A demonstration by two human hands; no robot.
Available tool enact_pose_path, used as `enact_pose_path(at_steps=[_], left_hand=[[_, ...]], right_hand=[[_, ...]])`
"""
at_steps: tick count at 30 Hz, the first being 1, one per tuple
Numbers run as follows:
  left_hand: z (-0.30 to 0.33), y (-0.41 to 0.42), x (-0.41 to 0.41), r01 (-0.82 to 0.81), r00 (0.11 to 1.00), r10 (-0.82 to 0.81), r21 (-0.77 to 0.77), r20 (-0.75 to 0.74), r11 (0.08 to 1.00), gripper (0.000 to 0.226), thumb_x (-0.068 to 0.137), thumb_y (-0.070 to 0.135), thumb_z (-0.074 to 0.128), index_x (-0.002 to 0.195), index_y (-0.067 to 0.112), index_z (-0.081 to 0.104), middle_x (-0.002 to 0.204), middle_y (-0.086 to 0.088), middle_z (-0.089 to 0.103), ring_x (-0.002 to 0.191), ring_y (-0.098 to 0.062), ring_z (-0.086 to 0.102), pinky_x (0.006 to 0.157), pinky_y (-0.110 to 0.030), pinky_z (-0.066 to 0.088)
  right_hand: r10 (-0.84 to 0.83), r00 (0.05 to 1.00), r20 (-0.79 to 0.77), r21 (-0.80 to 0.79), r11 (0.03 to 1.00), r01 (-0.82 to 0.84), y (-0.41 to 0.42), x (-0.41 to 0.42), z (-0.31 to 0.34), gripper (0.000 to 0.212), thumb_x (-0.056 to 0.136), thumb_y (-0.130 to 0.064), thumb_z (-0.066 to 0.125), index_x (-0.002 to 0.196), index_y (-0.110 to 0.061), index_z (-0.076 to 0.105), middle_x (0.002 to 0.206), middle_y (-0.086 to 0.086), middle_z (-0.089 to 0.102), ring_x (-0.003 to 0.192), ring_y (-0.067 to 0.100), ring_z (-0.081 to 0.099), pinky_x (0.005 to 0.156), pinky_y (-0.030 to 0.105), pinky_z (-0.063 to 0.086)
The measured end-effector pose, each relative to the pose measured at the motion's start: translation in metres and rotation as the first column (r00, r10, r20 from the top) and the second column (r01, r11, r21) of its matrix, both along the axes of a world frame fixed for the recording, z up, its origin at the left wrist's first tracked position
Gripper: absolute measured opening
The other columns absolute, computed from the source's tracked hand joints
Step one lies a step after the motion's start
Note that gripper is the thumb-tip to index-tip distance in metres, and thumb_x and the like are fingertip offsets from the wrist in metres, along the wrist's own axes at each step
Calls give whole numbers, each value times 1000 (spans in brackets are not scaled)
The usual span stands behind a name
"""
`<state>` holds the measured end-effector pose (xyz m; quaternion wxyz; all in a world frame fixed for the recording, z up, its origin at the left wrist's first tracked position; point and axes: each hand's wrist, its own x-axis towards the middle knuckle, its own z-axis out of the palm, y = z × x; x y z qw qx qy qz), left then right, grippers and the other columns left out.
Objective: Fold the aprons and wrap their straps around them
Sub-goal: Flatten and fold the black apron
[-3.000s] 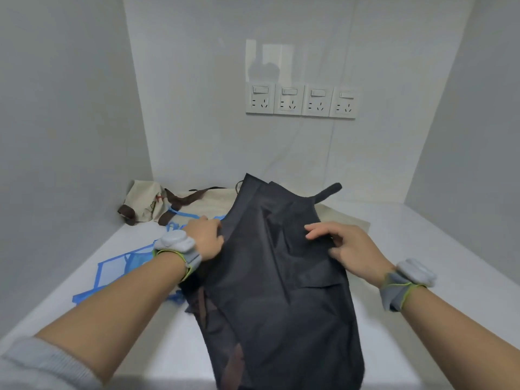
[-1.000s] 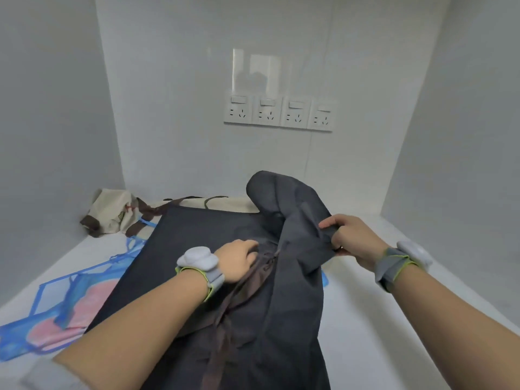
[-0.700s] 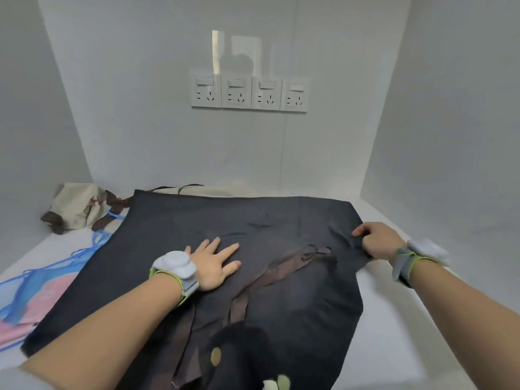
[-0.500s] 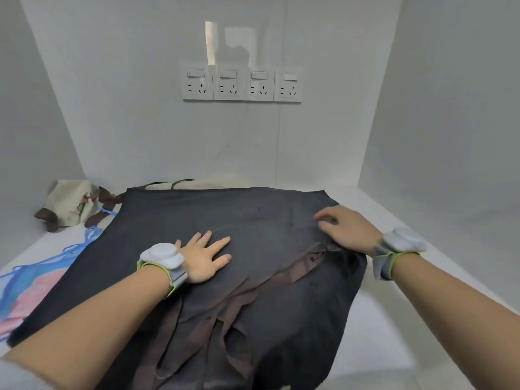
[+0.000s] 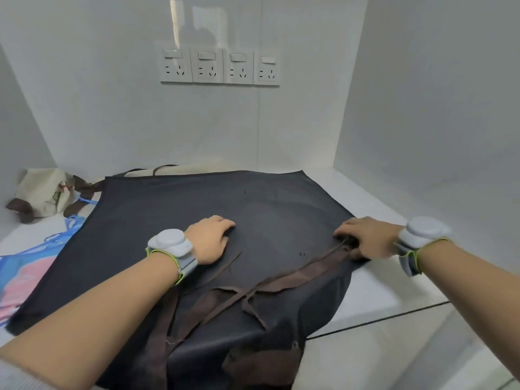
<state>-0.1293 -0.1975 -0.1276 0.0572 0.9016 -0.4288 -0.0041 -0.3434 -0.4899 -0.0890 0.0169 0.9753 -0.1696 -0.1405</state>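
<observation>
**Apron opened out flat, hands shifted**

Three seconds back the dark apron (image 5: 197,220) was a bunched bundle held up between both hands — now it lies spread across the white table (image 5: 374,294). The left hand (image 5: 209,239), splayed flat half a second ago, has curled its fingers. The right hand (image 5: 365,239) has slid to the right edge — onto the brown strap (image 5: 309,273).

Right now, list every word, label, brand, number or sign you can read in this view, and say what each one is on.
No legible text anywhere in this view.
Beige folded apron: small red and green mark, too blurred to tell whether it is lettering.
Wall sockets: no readable markings.
Wrist bands on left hand and right hand: plain, no visible print.
Dark apron and pink and blue apron: no text seen.
</observation>
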Motion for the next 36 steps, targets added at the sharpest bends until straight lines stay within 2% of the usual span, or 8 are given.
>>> enact_pose_path(at_steps=[5,9,14,20,23,27,29,36], left_hand=[[4,3,-25,69,993,-72,-34,-98,997,54,94,58,42,142,34,41,148,5,40,134,-22,40,110,-43,36],[4,32,-42,-2,999,3,8,-44,1000,67,89,71,35,148,40,27,157,8,27,146,-21,20,115,-55,21],[-20,63,-58,-113,989,119,71,-85,991,68,89,75,18,151,48,5,163,14,0,151,-20,-6,117,-58,-2],[-23,87,-58,-134,989,138,81,-59,988,62,93,69,12,150,49,1,162,18,-3,150,-14,-8,118,-57,-4],[-21,97,-56,-138,987,146,108,-70,985,62,92,70,14,150,50,3,161,19,-3,150,-13,-8,117,-58,-3],[5,90,-42,-119,979,121,21,-163,993,62,93,70,17,146,42,32,158,14,26,146,-18,23,116,-51,22],[21,79,-25,-142,980,128,-87,-154,986,59,96,65,21,137,32,46,149,6,43,136,-22,41,109,-44,35],[22,56,40,-248,967,244,-51,-70,968,56,100,52,32,148,23,34,156,3,32,141,-20,35,113,-40,32]], right_hand=[[-4,993,120,-298,954,40,31,-7,18,38,79,-16,47,110,-32,61,134,-7,46,138,22,29,112,50,22],[46,948,314,69,995,-71,85,4,40,34,82,-11,48,107,-28,63,119,-5,57,115,21,53,96,30,39],[153,967,202,128,975,-181,132,16,-19,64,85,-70,37,142,-41,37,152,-7,38,140,23,35,114,46,28],[-35,989,140,115,993,19,110,-10,-48,59,92,-72,21,148,-55,12,162,-19,4,150,25,5,118,57,10],[-50,993,104,83,996,42,88,-14,-34,73,83,-82,19,147,-48,25,161,-11,20,147,26,20,119,47,19],[-2,964,267,45,999,-10,89,15,6,46,97,-56,36,125,-29,60,133,-2,60,122,23,54,100,32,40],[23,943,333,80,995,-52,97,47,21,40,100,-46,40,126,-24,60,132,-2,61,123,22,54,99,30,39],[116,943,311,92,984,-152,103,170,15,37,100,-36,40,127,-20,60,132,4,62,122,27,55,100,32,43]])
